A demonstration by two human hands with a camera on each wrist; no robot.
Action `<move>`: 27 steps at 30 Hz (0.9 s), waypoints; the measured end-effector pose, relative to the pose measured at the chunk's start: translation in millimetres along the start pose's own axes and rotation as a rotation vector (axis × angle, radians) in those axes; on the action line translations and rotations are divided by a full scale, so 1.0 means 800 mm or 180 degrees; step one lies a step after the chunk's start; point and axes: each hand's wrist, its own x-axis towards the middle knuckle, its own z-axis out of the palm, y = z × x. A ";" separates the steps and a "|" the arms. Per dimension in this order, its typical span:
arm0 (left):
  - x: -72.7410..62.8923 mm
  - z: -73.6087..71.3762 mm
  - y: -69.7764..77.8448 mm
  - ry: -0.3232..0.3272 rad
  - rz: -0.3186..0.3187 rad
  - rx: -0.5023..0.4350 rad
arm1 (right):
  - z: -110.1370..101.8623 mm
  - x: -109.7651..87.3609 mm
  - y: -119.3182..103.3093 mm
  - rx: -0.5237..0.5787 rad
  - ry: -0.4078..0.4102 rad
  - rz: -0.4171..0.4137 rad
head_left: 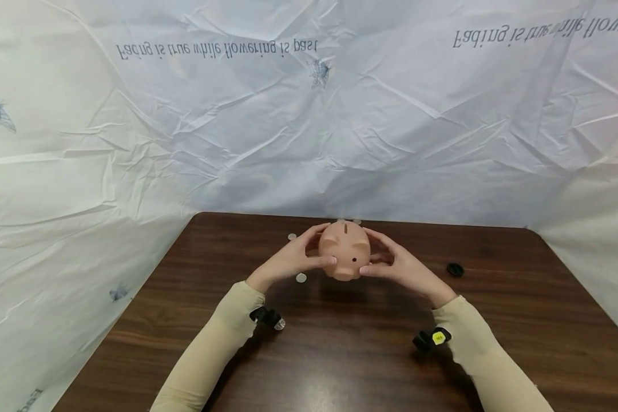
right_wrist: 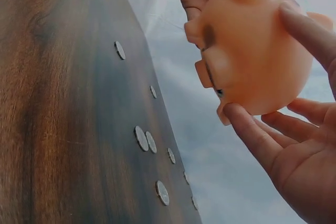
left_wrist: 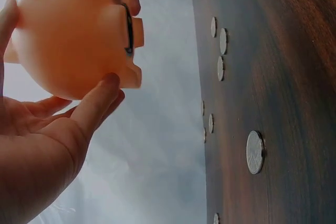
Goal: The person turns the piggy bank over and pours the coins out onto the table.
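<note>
A pink piggy bank [head_left: 344, 246] hangs above the wooden table, held from both sides. Its snout faces the person, and the coin slot shows on top. My left hand [head_left: 293, 254] grips its left side, thumb at the front near the snout. On the opposite side my right hand [head_left: 404, 266] holds it the same way. In the left wrist view, a dark curved edge runs along the underside of the piggy bank [left_wrist: 68, 35], beside its short feet. Fingers of the right hand [right_wrist: 299, 161] spread round its body in the right wrist view.
Several silver coins lie scattered on the tabletop [head_left: 309, 355], including a coin [head_left: 301, 278] left of the piggy bank and a large coin [left_wrist: 255, 152] in the left wrist view. A black round piece [head_left: 455, 269] lies to the right. White printed sheeting [head_left: 340, 131] hangs behind the table.
</note>
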 end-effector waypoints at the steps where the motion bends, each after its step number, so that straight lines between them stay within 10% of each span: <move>1: -0.001 0.000 0.000 -0.0017 -0.0033 0.0006 | 0.001 0.000 0.001 0.0053 -0.0044 0.0030; 14: -0.025 0.019 -0.012 -0.0322 -0.0365 0.0320 | 0.011 -0.014 0.011 -0.0257 -0.0340 0.0420; 27: -0.044 0.036 -0.019 -0.0620 -0.0264 0.0321 | 0.028 -0.039 0.008 -0.0735 -0.0405 0.0501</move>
